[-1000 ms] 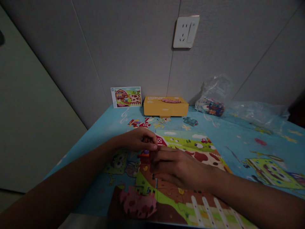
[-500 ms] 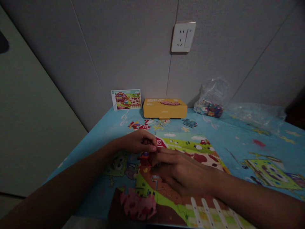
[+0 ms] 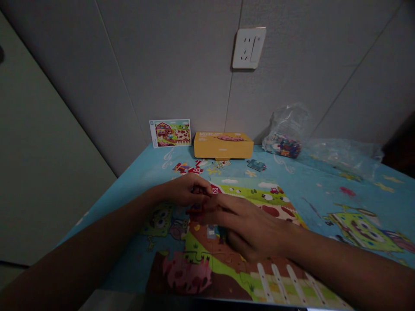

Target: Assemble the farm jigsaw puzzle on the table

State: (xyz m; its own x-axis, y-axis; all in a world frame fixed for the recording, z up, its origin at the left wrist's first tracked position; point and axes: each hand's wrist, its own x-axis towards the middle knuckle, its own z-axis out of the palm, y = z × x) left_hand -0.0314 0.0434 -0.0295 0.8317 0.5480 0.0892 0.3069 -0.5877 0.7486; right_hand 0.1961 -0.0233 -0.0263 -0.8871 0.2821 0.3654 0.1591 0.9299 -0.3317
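Observation:
A partly assembled farm jigsaw puzzle [image 3: 223, 276] lies flat in front of me, showing a pink pig, white fence, cow patches and sheep. My left hand [image 3: 187, 190] is closed at the upper left of it, thumb and fingers bent around a dark red puzzle piece [image 3: 194, 210] at the barn. From the right, my right hand [image 3: 248, 222] lies over the puzzle's middle. Its fingers stretch left, somewhat apart, and the tips touch the red piece beside my left thumb. That hand hides the puzzle's centre, and its own thumb is out of sight.
Loose puzzle pieces [image 3: 188, 167] lie beyond my left hand, with a blue-grey piece [image 3: 256, 165] farther right. Against the wall stand a reference picture card [image 3: 171, 133], a yellow box [image 3: 223, 149] and a clear bag of pieces [image 3: 283, 144]. A cartoon-printed blue cloth [image 3: 129, 250] covers the table.
My right hand has shifted slightly left and up, its fingers reaching farther over the red piece. A blue patch of the puzzle now shows below its fingers. My left hand stays nearly still.

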